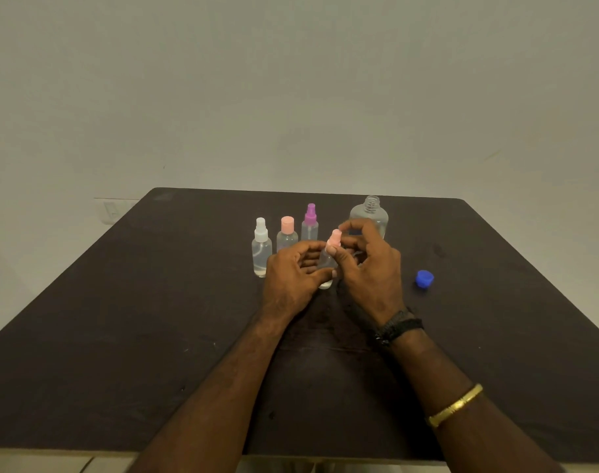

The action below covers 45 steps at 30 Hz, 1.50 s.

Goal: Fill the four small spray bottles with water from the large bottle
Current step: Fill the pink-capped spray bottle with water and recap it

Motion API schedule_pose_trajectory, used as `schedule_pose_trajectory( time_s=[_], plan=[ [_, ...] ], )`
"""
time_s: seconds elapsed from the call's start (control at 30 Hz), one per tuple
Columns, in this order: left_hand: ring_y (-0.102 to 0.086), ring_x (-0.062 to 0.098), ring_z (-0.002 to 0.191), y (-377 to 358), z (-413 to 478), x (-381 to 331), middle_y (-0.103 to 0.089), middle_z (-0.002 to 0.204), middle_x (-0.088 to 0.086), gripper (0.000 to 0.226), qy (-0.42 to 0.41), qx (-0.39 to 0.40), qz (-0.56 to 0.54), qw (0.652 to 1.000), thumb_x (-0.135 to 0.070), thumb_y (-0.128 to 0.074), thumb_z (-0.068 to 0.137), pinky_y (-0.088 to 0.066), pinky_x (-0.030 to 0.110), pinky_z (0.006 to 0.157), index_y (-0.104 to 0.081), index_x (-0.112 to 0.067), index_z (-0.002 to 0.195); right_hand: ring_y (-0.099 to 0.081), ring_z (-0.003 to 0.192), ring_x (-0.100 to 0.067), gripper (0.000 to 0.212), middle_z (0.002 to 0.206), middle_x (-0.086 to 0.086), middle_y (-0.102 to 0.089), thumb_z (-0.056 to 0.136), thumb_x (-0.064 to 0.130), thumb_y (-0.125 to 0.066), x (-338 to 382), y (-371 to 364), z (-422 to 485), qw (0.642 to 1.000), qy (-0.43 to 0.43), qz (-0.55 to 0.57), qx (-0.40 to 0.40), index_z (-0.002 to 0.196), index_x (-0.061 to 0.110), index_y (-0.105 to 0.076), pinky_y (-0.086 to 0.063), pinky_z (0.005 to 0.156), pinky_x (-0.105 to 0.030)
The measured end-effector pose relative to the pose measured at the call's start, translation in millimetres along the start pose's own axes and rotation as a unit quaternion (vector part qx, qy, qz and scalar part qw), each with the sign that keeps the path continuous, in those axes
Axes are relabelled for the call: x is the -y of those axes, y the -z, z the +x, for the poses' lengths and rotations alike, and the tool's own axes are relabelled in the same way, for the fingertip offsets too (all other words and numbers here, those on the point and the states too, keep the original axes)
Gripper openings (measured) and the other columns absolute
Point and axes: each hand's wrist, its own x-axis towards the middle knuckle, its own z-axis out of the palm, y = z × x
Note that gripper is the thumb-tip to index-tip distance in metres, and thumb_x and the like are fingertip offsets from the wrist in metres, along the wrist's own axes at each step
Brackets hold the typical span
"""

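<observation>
tabletop [120, 302] dark, matte | large bottle [369, 216] clear plastic, threaded neck uncapped, rear right | left hand [291, 273] curled round clear small spray bottle [325, 283], centre | right hand [371, 268] pinching its pink top [335, 237] | row of three small bottles [287, 233] behind, capped | blue cap [424, 278] ridged, right

Clear glossy plastic large bottle [369, 216]; matt dark table [120, 319], possibly wood.

On the dark table [120, 336] stand, left to right, a white-topped clear spray bottle [261, 249], a pink-capped clear bottle [287, 233], a purple-topped clear spray bottle [310, 222] and — furthest back — a large clear plastic bottle [369, 213]. Before them, a pink-topped clear spray bottle [326, 262]; right of it, a round blue cap [424, 278].
</observation>
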Motion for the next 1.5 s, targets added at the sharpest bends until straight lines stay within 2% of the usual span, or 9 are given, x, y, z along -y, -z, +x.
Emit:
schedule_pose_trajectory(
  time_s=[0.17, 0.33, 0.67, 0.8, 0.93, 1.07, 1.2, 1.37, 1.5],
  plan=[
    [-0.074, 0.011, 0.102, 2.4, 1.6, 0.0, -0.076, 0.113, 0.004, 0.053, 0.009, -0.008, 0.006, 1.000, -0.018, -0.091, 0.074, -0.063, 0.036, 0.089, -0.069, -0.014, 0.122, -0.067, 0.101, 0.011, 0.044, 0.110, 0.013, -0.072, 0.088, 0.024, -0.082, 3.8, 1.3, -0.2, 1.000, 0.006, 0.015, -0.001, 0.127, 0.024, -0.062, -0.053, 0.079, -0.007],
    [-0.074, 0.010, 0.100, 3.6, 2.2, -9.9, -0.076, 0.110, 0.001, 0.050, 0.008, -0.022, 0.004, 1.000, -0.019, -0.091, 0.074, -0.062, 0.031, 0.088, -0.071, -0.015, 0.119, -0.071, 0.098, 0.000, 0.046, 0.109, 0.006, -0.074, 0.087, 0.025, -0.083, 6.5, 2.0, 2.0, 1.000, 0.009, 0.010, -0.012, 0.128, 0.021, -0.063, -0.057, 0.079, -0.012],
    [-0.073, 0.001, 0.091, 32.9, -7.5, -26.0, -0.076, 0.103, -0.002, 0.045, -0.007, -0.086, 0.031, 0.996, -0.022, -0.091, 0.074, -0.058, 0.013, 0.076, -0.073, -0.012, 0.113, -0.069, 0.089, -0.002, 0.029, 0.095, 0.007, -0.071, 0.086, 0.020, -0.083, 25.3, -17.3, 3.2, 0.999, 0.013, 0.047, -0.019, 0.111, 0.016, -0.070, -0.054, 0.071, -0.009],
    [-0.071, -0.002, 0.089, 52.3, -16.3, -23.6, -0.075, 0.100, -0.007, 0.046, 0.002, -0.103, 0.053, 0.993, -0.023, -0.093, 0.071, -0.057, 0.012, 0.075, -0.072, -0.014, 0.110, -0.069, 0.082, -0.002, 0.014, 0.088, 0.010, -0.070, 0.089, 0.018, -0.080, 29.7, -35.3, -2.7, 0.999, 0.016, 0.042, 0.007, 0.100, 0.017, -0.071, -0.053, 0.067, -0.009],
    [-0.070, 0.000, 0.088, 67.8, -21.8, -18.3, -0.075, 0.099, -0.007, 0.048, 0.014, -0.128, 0.084, 0.988, -0.025, -0.094, 0.068, -0.056, 0.012, 0.075, -0.071, -0.014, 0.108, -0.069, 0.084, 0.004, 0.010, 0.092, 0.011, -0.073, 0.091, 0.016, -0.077, 33.2, -52.5, -8.3, 0.999, 0.023, 0.032, 0.028, 0.101, 0.015, -0.076, -0.054, 0.071, -0.009],
    [-0.068, 0.002, 0.091, 81.4, -25.7, -11.3, -0.073, 0.103, -0.007, 0.047, 0.037, -0.139, 0.101, 0.984, -0.027, -0.093, 0.071, -0.053, 0.007, 0.073, -0.069, -0.015, 0.110, -0.067, 0.086, 0.008, 0.015, 0.097, 0.008, -0.075, 0.093, 0.010, -0.073, 36.8, -67.2, -13.6, 0.998, 0.024, 0.019, 0.051, 0.106, 0.015, -0.078, -0.051, 0.078, -0.005],
    [-0.067, 0.000, 0.088, 90.7, -28.5, -6.5, -0.070, 0.099, -0.010, 0.047, 0.047, -0.152, 0.114, 0.981, -0.032, -0.093, 0.071, -0.051, 0.005, 0.071, -0.068, -0.016, 0.108, -0.068, 0.095, 0.002, 0.022, 0.109, 0.002, -0.076, 0.096, 0.008, -0.069, 38.6, -76.7, -19.0, 0.996, 0.014, 0.014, 0.088, 0.116, 0.012, -0.076, -0.052, 0.085, -0.006],
    [-0.068, 0.006, 0.091, 94.7, -31.2, -0.2, -0.071, 0.104, -0.006, 0.050, 0.059, -0.158, 0.123, 0.978, -0.035, -0.092, 0.071, -0.052, 0.009, 0.072, -0.067, -0.014, 0.110, -0.059, 0.092, 0.019, 0.024, 0.110, 0.009, -0.072, 0.098, 0.007, -0.065, 40.5, -79.5, -24.3, 0.992, 0.008, 0.016, 0.123, 0.119, 0.012, -0.075, -0.045, 0.084, 0.001],
    [-0.068, 0.008, 0.093, 94.0, -32.1, 3.9, -0.072, 0.107, -0.004, 0.052, 0.068, -0.155, 0.131, 0.977, -0.035, -0.092, 0.071, -0.053, 0.014, 0.075, -0.066, -0.015, 0.111, -0.057, 0.094, 0.020, 0.026, 0.114, 0.005, -0.073, 0.099, 0.006, -0.064, 40.3, -79.5, -25.2, 0.990, -0.001, 0.017, 0.139, 0.122, 0.013, -0.074, -0.044, 0.084, 0.002]
  ],
)
